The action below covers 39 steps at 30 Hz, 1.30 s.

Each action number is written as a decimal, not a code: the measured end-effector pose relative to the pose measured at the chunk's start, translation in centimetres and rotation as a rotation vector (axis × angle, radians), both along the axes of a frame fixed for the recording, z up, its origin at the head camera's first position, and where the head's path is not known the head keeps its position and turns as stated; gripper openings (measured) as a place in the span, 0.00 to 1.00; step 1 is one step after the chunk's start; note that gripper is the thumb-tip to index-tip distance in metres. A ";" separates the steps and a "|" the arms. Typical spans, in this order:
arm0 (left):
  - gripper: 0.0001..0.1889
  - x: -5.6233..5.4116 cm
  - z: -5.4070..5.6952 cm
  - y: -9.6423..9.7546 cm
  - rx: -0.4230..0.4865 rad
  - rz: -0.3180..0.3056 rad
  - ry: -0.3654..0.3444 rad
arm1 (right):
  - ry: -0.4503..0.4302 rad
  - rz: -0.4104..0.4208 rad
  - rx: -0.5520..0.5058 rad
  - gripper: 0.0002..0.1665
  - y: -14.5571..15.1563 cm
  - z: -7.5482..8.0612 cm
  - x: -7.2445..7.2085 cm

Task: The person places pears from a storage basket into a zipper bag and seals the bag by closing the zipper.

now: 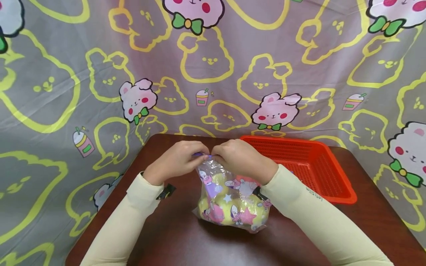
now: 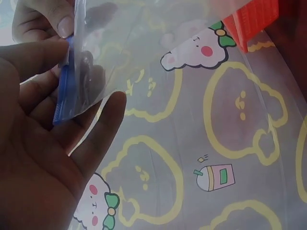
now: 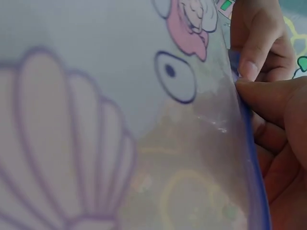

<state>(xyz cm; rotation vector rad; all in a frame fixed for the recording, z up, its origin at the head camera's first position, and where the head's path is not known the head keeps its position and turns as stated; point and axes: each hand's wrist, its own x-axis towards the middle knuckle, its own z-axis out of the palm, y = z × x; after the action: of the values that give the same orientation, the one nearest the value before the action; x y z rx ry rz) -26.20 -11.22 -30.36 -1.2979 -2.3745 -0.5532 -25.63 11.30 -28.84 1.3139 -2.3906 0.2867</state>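
A clear zip bag (image 1: 227, 201) printed with shells, stars and cartoon figures stands on the table, with rounded yellow things (image 1: 223, 207) inside it. Their exact kind is blurred by the print. Along the bag's top edge runs a blue-purple zip strip (image 2: 67, 91). My left hand (image 1: 181, 159) pinches this strip between thumb and fingers at the left part of the edge. Close beside it, my right hand (image 1: 241, 159) pinches the same strip, thumb tip near the left thumb. In the right wrist view the strip (image 3: 254, 163) passes down along the right fingers.
Behind and to the right sits a red plastic basket (image 1: 332, 177) with perforated walls; a small blue bit shows in it, partly hidden by the right arm. The dark brown table (image 1: 159, 236) meets a patterned curtain (image 1: 213, 74) at the back and sides.
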 end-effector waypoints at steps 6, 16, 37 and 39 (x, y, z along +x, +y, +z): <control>0.05 0.2 0.2 -0.1 -0.030 0.041 0.030 | 0.041 0.005 -0.001 0.06 0.0 -0.3 -0.1; 0.04 0.5 0.5 -0.5 -0.066 0.087 0.064 | 0.022 0.021 -0.016 0.03 0.0 -0.5 -0.1; 0.07 0.4 -0.1 -1.9 -0.060 0.141 -0.004 | -0.010 0.006 -0.027 0.03 0.6 -1.1 -0.1; 0.07 0.2 -0.1 -1.9 -0.060 0.140 0.004 | -0.012 0.003 -0.028 0.03 0.7 -1.0 -0.2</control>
<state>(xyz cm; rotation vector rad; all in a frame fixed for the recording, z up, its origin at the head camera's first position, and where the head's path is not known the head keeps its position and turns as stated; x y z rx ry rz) -26.03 -13.12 -30.46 -1.1451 -2.4723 -0.4403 -25.80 12.03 -29.85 1.3073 -2.3862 0.3290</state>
